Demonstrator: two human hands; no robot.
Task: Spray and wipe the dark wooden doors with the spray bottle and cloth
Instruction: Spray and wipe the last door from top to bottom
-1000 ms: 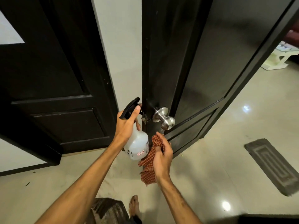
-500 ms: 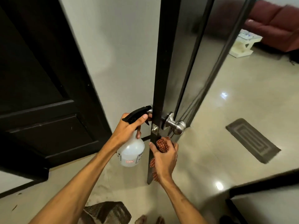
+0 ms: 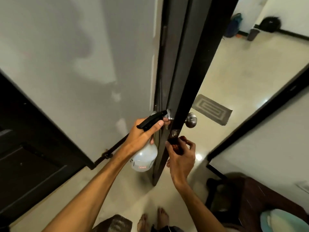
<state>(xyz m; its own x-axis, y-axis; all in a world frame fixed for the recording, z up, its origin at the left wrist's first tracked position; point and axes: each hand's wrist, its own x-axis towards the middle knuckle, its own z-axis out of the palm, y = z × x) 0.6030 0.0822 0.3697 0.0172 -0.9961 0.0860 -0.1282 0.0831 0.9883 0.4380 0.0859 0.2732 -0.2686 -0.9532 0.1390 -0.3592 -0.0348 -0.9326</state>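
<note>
A dark wooden door [image 3: 189,67] stands edge-on in front of me, with a silver knob [image 3: 191,120] on its right face. My left hand [image 3: 142,133] grips the clear spray bottle [image 3: 144,159] by its black trigger head, just left of the door edge. My right hand [image 3: 181,156] holds the red checked cloth [image 3: 179,146] bunched against the door edge below the latch plate. A second dark door [image 3: 33,151] fills the lower left.
A grey mat [image 3: 211,109] lies on the pale tiled floor beyond the door. A dark door frame [image 3: 260,111] runs diagonally at the right. Dark wooden furniture [image 3: 267,201] with a teal-rimmed thing on it sits at the lower right. My bare feet [image 3: 153,220] are below.
The door has swung so that I see it edge-on, and the view has turned right. My right hand moved the cloth up onto the door edge. The left hand kept the bottle.
</note>
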